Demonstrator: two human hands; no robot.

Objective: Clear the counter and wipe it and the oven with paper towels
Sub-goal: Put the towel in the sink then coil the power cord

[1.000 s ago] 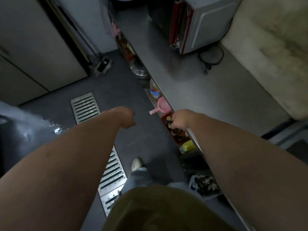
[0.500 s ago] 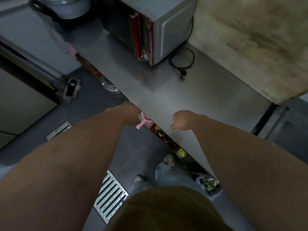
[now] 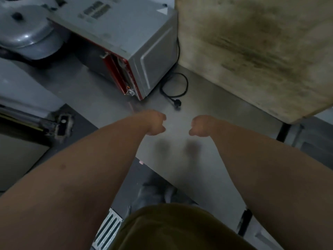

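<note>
A stainless steel counter (image 3: 212, 109) is running across a dim kitchen, and a stained beige wall (image 3: 255, 51) is standing behind it. Over the counter's middle, the left hand (image 3: 155, 123) and the right hand (image 3: 201, 125) are hovering side by side, a little apart. Both are clenching into loose fists and are grasping nothing, with the forearms reaching forward from below. Their faint shadows are lying on the steel under them. Just beyond the hands a black power cord (image 3: 173, 89) is lying coiled with its plug free. It is leading to the grey oven (image 3: 126, 35) with a red front, which is sitting on the counter. Left of the oven a metal pot lid (image 3: 25, 31) is showing. A floor drain grate (image 3: 108, 230) is lying below.
</note>
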